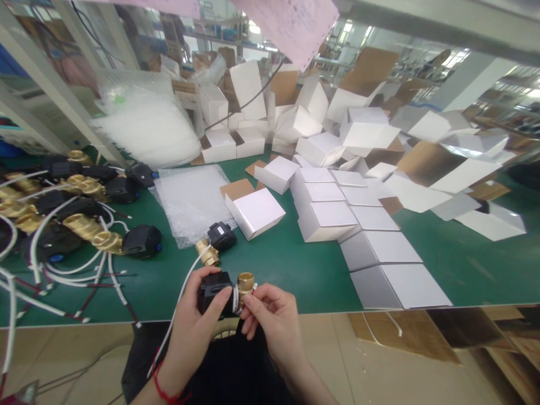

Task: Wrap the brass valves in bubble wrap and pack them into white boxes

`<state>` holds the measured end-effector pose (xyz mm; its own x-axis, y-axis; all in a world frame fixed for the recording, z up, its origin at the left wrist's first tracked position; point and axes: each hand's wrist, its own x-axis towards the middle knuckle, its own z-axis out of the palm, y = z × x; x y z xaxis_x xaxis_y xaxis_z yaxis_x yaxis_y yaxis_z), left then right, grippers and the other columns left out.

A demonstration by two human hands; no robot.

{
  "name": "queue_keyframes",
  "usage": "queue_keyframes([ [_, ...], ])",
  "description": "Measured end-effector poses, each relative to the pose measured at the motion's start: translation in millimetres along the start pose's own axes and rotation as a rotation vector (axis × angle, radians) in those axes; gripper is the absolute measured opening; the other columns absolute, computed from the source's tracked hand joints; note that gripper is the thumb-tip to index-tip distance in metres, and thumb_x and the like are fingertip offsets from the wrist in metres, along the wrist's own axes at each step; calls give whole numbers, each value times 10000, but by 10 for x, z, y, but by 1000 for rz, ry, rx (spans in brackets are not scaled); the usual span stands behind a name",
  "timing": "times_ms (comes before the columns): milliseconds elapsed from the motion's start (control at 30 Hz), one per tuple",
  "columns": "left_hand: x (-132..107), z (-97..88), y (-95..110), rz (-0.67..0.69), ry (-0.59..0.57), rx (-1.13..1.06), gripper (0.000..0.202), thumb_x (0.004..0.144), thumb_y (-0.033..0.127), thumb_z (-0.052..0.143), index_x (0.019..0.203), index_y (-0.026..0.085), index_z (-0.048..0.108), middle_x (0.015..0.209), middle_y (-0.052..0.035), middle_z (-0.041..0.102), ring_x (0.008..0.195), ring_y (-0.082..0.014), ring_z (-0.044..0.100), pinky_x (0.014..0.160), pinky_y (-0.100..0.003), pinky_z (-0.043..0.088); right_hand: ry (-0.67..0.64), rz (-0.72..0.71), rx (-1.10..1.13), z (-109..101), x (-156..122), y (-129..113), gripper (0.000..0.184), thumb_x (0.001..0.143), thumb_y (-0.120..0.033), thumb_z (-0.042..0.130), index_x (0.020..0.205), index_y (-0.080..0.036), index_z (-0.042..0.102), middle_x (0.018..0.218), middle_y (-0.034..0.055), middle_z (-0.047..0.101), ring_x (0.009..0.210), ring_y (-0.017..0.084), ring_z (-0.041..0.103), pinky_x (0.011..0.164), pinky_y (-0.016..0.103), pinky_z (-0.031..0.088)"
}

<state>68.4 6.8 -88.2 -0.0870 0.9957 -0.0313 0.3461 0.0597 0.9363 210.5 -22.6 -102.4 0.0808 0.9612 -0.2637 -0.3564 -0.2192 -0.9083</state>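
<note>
At the table's front edge, my left hand (194,318) is closed around the black actuator of a motorized ball valve (214,288). The valve's brass body points toward my right. White cable (235,299) is looped around the neck between actuator and brass. My right hand (276,315) pinches beside the brass, at the cable's end, where a bit of red wire and a small white tip show. Just beyond my hands, a second motorized valve (221,236) lies on the table, its white cable running down past my left wrist.
More valves with tangled cables (105,242) crowd the left. Bubble wrap sheets (189,199) lie ahead, with a stack of bubble bags (147,124) behind. An open white box (259,212) stands nearby. Closed white boxes (388,247) line the right; open boxes (363,129) pile up behind.
</note>
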Motion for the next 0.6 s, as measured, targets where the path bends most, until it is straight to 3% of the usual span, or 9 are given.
queue_keyframes([
  [67, 0, 19, -3, -29, -35, -22, 379, 792, 528, 634, 1018, 225, 606, 938, -33, 652, 826, -228, 619, 772, -339, 510, 28, -83, -157, 15, -24, -38, 393, 798, -503, 722, 641, -173, 577, 548, 10, 609, 404, 105, 519, 383, 203, 398],
  [167, -16, 63, -14, -63, -80, -62, 373, 790, 533, 646, 986, 217, 622, 913, -35, 660, 822, -231, 628, 746, -330, 517, 107, -352, -454, 47, -55, -100, 338, 858, -334, 635, 578, -181, 522, 539, -14, 540, 468, 93, 484, 461, 206, 377],
  [267, -42, 108, -31, -137, -113, -122, 399, 794, 565, 638, 983, 214, 612, 877, -32, 654, 740, -212, 617, 612, -287, 503, 143, -534, -633, 67, -68, -124, 330, 888, -258, 583, 580, -185, 489, 558, -25, 513, 499, 86, 456, 487, 205, 348],
  [433, -63, 155, -82, -271, -156, -244, 484, 764, 626, 655, 1028, 227, 580, 778, 12, 609, 533, -141, 510, 400, -217, 380, 126, -564, -727, 67, -71, -121, 310, 916, -239, 545, 617, -190, 483, 583, -26, 501, 510, 90, 437, 496, 223, 327],
  [600, -24, 115, -108, -234, -121, -274, 455, 775, 593, 672, 1019, 215, 602, 809, 7, 618, 584, -141, 546, 475, -222, 425, 146, -542, -616, 22, -29, -82, 272, 897, -234, 592, 631, -184, 562, 636, -18, 504, 560, 103, 465, 522, 224, 355],
])
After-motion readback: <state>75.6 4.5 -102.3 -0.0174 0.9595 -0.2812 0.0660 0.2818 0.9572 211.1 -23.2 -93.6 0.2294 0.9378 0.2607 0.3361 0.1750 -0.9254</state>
